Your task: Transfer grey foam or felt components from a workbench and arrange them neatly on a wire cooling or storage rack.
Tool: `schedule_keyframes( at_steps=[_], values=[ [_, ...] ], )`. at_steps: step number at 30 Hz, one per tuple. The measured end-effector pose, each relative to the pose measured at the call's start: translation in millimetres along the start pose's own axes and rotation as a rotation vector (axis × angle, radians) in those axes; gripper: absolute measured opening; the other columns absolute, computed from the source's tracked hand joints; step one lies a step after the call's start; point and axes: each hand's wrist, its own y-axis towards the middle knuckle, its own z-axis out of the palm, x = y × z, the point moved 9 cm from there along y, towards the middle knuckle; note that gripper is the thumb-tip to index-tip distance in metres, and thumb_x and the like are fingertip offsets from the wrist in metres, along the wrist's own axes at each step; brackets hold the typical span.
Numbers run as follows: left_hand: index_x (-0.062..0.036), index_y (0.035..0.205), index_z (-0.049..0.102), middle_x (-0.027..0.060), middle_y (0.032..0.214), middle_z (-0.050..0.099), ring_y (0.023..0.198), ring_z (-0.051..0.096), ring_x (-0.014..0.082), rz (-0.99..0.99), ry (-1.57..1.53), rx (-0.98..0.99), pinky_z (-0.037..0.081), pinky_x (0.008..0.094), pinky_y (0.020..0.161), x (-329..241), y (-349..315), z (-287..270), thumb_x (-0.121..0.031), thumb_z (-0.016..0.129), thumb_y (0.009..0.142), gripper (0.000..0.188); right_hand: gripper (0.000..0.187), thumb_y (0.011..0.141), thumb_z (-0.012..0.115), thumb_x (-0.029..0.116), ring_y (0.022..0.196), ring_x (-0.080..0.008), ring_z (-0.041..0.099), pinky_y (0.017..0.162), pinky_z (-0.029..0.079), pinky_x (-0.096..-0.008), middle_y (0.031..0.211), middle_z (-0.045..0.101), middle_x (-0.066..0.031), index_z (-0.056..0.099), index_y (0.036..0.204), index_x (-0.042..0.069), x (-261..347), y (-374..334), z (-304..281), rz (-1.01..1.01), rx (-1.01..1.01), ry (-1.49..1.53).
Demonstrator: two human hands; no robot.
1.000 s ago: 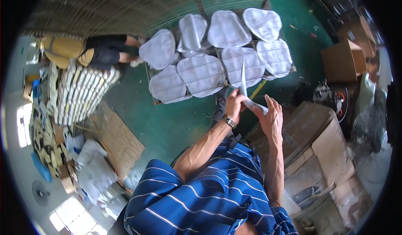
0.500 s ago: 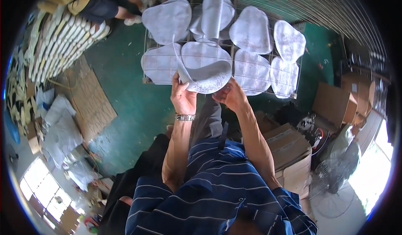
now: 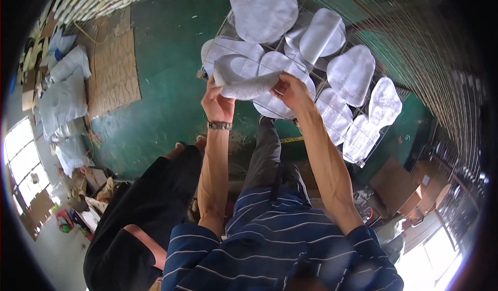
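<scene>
Between my hands is a curled, whitish-grey sheet piece (image 3: 251, 88), rolled up along its near edge; its material I cannot make out. My left hand (image 3: 220, 106) pinches its left end, thumb near the lower edge. At the right end, the fingers and thumb of my right hand (image 3: 291, 91) close on its edge. Just beyond and below lies a wire rack (image 3: 201, 74) carrying several similar flat, rounded pieces, among them a wide one (image 3: 263, 13), a folded one (image 3: 320, 34) and a narrow one (image 3: 385, 102). The held piece hides part of those behind it.
A person in black clothing (image 3: 155, 213) is close on my left. Wire racks (image 3: 446, 94) rise along the right, above cardboard boxes (image 3: 430, 187). On the green floor (image 3: 171, 83) lies a brown patterned sheet (image 3: 115, 68), beside plastic bags (image 3: 65, 99). Pale stacked pieces (image 3: 109, 0) stand far left.
My view has turned, so the rack now appears slanted and farther right. The held piece's tall upright flap has come down. My right hand has shifted from under the piece to its right end.
</scene>
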Motion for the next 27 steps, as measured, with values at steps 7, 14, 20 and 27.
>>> schedule_keyframes(
  at_steps=[7,14,20,27],
  values=[
    [0.0006,0.135,0.044,0.0128,0.130,0.056,0.120,0.056,0.0270,0.097,-0.068,0.002,0.046,0.0437,0.103,-42.8,51.7,-42.3,-0.003,0.049,0.080,0.055,0.030,0.088,0.058,0.006,0.090,-0.0280,0.066,0.083,0.056,-0.0446,0.101,0.064,-0.0144,0.051,0.117,0.002,20.6,30.5,77.5,-0.242,0.152,-0.103],
    [0.0024,0.133,0.048,0.0140,0.129,0.058,0.120,0.057,0.0286,0.019,-0.045,-0.240,0.047,0.0420,0.104,21.5,105.0,-229.7,-0.003,0.048,0.075,0.058,0.016,0.088,0.058,0.010,0.075,-0.0231,0.066,0.074,0.057,-0.0387,0.087,0.066,-0.0102,0.058,0.102,0.002,-91.4,126.3,15.4,-0.072,-0.025,-0.234],
    [0.0035,0.131,0.048,0.0155,0.126,0.059,0.118,0.057,0.0315,-0.166,0.116,-0.414,0.045,0.0451,0.104,76.5,120.8,-349.1,0.001,0.042,0.075,0.057,0.040,0.088,0.056,0.007,0.084,-0.0221,0.064,0.075,0.057,-0.0390,0.101,0.064,-0.0122,0.050,0.127,0.004,-166.0,157.9,-64.1,0.186,-0.158,-0.382],
    [-0.0034,0.137,0.046,0.0127,0.127,0.058,0.119,0.056,0.0293,0.013,0.159,-0.605,0.047,0.0481,0.101,77.7,115.0,-346.9,0.003,0.041,0.086,0.052,0.054,0.085,0.059,0.013,0.090,-0.0202,0.064,0.071,0.057,-0.0335,0.110,0.063,-0.0132,0.049,0.138,0.004,-120.3,128.7,-116.9,0.035,-0.311,-0.877]
  ],
)
